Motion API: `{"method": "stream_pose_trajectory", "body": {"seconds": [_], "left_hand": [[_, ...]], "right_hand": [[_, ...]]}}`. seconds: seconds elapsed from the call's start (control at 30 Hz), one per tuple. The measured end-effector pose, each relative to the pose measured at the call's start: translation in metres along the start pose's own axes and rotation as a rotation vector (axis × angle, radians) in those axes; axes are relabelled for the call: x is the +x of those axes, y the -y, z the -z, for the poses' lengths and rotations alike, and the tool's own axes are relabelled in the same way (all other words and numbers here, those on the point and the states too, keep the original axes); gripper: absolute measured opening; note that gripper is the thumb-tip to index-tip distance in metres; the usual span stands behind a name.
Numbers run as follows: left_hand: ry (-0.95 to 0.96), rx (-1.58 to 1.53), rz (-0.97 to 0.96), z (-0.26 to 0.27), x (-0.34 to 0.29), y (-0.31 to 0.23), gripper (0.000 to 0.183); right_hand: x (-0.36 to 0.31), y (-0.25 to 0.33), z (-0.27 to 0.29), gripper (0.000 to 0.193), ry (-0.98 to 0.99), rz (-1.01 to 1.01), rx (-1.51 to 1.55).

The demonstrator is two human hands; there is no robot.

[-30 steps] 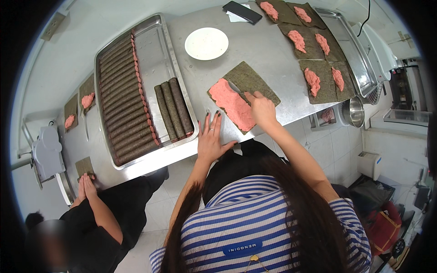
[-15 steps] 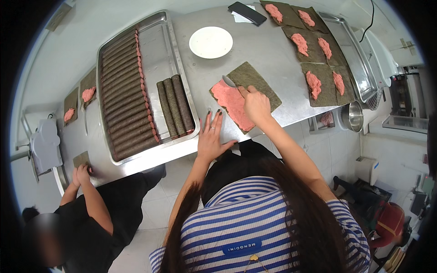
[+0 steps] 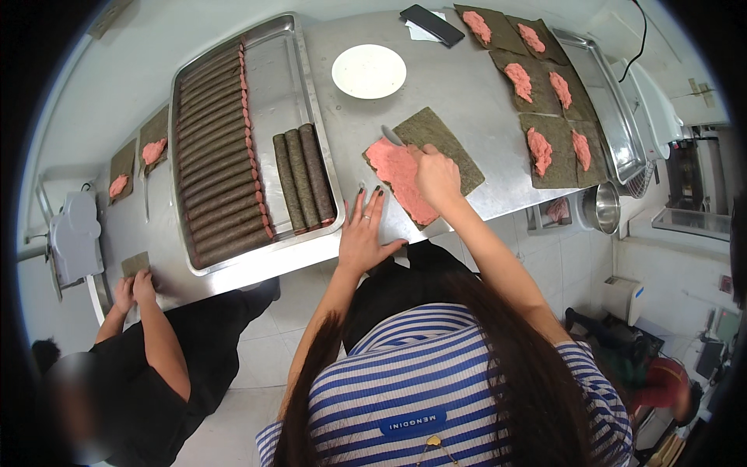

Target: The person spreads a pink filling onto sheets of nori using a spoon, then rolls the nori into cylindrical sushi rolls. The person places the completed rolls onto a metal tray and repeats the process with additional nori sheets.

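My right hand (image 3: pixel 438 177) is closed round a metal spoon (image 3: pixel 392 136), its bowl resting at the upper left edge of a layer of pink paste (image 3: pixel 398 173). That paste covers the left part of a dark green seaweed sheet (image 3: pixel 442 144); the right part is bare. Beside the sheet, my left hand (image 3: pixel 363 237) lies flat at the table's front edge with its fingers apart, holding nothing. Left of it, a large metal tray (image 3: pixel 261 70) holds a long row of seaweed rolls (image 3: pixel 218 148) with pink ends, plus three more rolls (image 3: pixel 303 179) at its right side.
A white plate (image 3: pixel 369 71) stands behind the sheet, and a black phone (image 3: pixel 433 25) lies farther back. At right are several seaweed sheets (image 3: pixel 548 124) with pink paste, an empty tray (image 3: pixel 599 101) and a steel bowl (image 3: pixel 603 206). A co-worker's hands (image 3: pixel 134 289) touch a small sheet at left.
The whole view has shifted slightly. My right hand stays at the pink paste with the spoon, and my left hand rests as before. The co-worker's hands have moved a little apart.
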State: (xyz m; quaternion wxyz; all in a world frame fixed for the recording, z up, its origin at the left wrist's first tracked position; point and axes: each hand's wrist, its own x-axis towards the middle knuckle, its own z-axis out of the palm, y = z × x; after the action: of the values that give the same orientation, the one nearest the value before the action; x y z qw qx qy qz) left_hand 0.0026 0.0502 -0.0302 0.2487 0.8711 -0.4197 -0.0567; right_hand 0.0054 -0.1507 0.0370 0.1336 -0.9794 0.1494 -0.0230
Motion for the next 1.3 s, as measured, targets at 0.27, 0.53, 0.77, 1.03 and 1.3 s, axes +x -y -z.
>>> {"method": "stream_pose_trajectory", "body": {"seconds": [0.27, 0.53, 0.77, 1.03, 1.3], "left_hand": [[0.044, 0.042, 0.01, 0.002, 0.001, -0.001, 0.103], [0.034, 0.037, 0.008, 0.0, 0.0, 0.001, 0.103], [0.052, 0.043, 0.012, 0.003, 0.001, -0.002, 0.104], [0.047, 0.032, 0.018, 0.004, 0.0, -0.001, 0.101], [0.03, 0.036, 0.001, 0.004, 0.004, -0.002, 0.104]], "right_hand": [[-0.014, 0.021, -0.03, 0.036, -0.046, 0.15, -0.07], [-0.013, 0.006, -0.007, 0.035, 0.001, 0.032, -0.016], [-0.025, 0.028, -0.031, 0.036, -0.036, 0.121, -0.114], [-0.013, 0.01, -0.006, 0.036, -0.061, 0.039, 0.013], [-0.012, 0.022, -0.023, 0.036, -0.022, 0.092, 0.048]]}}
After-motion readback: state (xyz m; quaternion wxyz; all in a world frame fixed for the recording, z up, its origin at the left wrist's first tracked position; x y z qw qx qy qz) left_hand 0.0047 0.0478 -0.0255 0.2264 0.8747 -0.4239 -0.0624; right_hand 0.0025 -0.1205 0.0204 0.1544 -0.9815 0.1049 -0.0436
